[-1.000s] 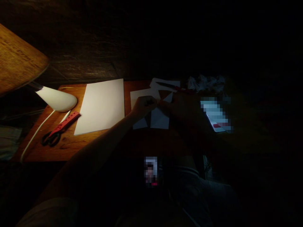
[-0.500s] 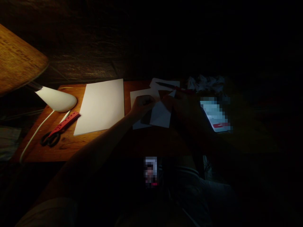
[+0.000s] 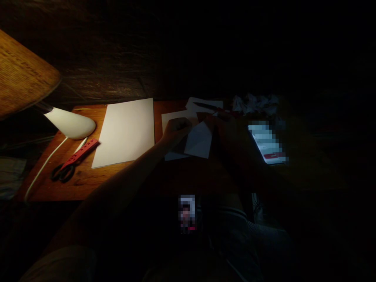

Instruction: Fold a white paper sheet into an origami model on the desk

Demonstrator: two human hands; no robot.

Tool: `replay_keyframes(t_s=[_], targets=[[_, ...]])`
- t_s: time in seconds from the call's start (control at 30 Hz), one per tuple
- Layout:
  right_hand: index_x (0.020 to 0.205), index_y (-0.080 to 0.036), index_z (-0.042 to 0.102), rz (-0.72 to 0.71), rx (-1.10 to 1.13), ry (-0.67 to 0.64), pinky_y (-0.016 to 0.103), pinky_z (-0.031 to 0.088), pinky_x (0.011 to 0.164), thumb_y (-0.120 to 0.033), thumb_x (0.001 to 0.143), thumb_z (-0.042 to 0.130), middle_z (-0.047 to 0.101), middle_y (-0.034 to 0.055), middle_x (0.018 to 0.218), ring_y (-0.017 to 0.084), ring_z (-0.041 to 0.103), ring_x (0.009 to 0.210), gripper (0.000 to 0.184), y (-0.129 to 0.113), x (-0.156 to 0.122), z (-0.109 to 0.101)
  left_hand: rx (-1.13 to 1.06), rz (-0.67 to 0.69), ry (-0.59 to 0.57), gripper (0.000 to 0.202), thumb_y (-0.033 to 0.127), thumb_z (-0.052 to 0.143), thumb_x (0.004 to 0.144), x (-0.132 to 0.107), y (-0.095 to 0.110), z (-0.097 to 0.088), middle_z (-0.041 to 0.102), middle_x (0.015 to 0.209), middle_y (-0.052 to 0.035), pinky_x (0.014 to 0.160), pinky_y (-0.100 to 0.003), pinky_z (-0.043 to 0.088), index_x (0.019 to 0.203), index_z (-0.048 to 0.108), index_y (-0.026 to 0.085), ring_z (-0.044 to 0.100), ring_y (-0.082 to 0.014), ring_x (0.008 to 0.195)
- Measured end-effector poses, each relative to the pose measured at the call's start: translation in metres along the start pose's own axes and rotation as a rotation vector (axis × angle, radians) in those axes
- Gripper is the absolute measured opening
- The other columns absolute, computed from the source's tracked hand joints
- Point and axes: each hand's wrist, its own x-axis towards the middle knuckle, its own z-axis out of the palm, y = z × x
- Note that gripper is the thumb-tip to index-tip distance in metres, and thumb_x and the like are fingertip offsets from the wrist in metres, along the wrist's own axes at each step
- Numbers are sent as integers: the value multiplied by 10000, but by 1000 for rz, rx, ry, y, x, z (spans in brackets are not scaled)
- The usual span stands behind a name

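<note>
On the wooden table point(image 3: 88, 180), lit from the left, my left hand point(image 3: 176, 131) is closed on the left edge of a folded white paper point(image 3: 199, 143). My right hand point(image 3: 225, 129) lies in deep shadow at the paper's right top corner; its fingers seem pinched on that corner but are hard to make out. Under the folded piece lies another white sheet point(image 3: 172, 117). A full white sheet point(image 3: 126, 131) lies flat to the left of my hands.
A white lamp base point(image 3: 70, 123) with its cord and a wooden shade point(image 3: 20, 74) stand at the left. Red-handled scissors point(image 3: 73, 158) lie near the lamp. Paper scraps point(image 3: 205, 103), crumpled paper point(image 3: 255, 102) and a lit phone point(image 3: 267, 143) are to the right.
The folded paper has been turned and tilted between my hands, its top corner moving right and its flap folding over. Both hands stayed nearly in place.
</note>
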Motion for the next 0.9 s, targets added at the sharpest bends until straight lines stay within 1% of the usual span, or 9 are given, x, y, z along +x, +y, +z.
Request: replay_keyframes(t_s=[0.07, 0.17, 0.3, 0.37, 0.47, 0.6, 0.7, 0.9], targets=[[642, -237, 530, -21, -17, 19, 314, 479, 669, -272, 842, 673, 584, 9, 727, 173, 563, 738, 248, 2, 1, 1, 2, 0, 5, 83, 151, 631, 685, 0, 1, 0, 489, 587, 45, 577, -242, 337, 624, 583, 180, 430, -91, 567], [642, -247, 512, -25, -4, 49, 338, 492, 710, -271, 857, 661, 592, 16, 725, 194, 594, 771, 262, 4, 3, 3, 5, -10, 13, 57, 182, 636, 677, 0, 0, -1, 500, 597, 38, 572, -248, 329, 643, 591, 181, 433, -97, 572], [632, -256, 491, -29, 13, 75, 325, 486, 697, -243, 869, 634, 573, 11, 706, 183, 571, 743, 277, 3, 3, 1, 7, -6, 11, 69, 205, 638, 678, 1, -1, -2, 503, 600, 34, 571, -252, 336, 644, 580, 189, 440, -105, 580], [648, -259, 501, -49, -11, 45, 321, 495, 717, -255, 883, 638, 600, 24, 741, 189, 584, 783, 272, -1, 0, -4, -1, -6, 11, 74, 201, 639, 672, 1, -3, -2, 498, 592, 35, 568, -252, 337, 632, 578, 189, 436, -102, 573], [681, -263, 545, -64, -41, -40, 334, 510, 761, -305, 911, 652, 643, 47, 797, 211, 611, 857, 257, -8, -6, -12, -4, -15, 4, 49, 189, 639, 668, 1, -4, -3, 503, 595, 34, 566, -253, 341, 643, 597, 184, 442, -100, 568], [711, -273, 581, -74, -25, -50, 350, 521, 809, -341, 934, 642, 667, 50, 830, 221, 633, 912, 242, -13, -11, -17, -5, -18, 0, 61, 174, 634, 682, 1, -3, -3, 505, 608, 29, 569, -261, 346, 643, 588, 185, 451, -104, 576], [700, -276, 564, -82, -8, -43, 371, 525, 820, -345, 911, 666, 660, 53, 820, 232, 637, 916, 244, -13, -11, -17, -22, -17, 11, 78, 170, 645, 684, 0, -1, -3, 517, 612, 22, 573, -254, 339, 630, 587, 177, 456, -102, 589], [670, -276, 522, -81, -6, -51, 373, 522, 811, -297, 828, 701, 640, 53, 830, 238, 632, 932, 239, -19, -11, -20, -26, -15, -3, 48, 178, 639, 652, -1, 2, -3, 512, 594, 33, 570, -249, 339, 625, 600, 183, 436, -104, 582]])
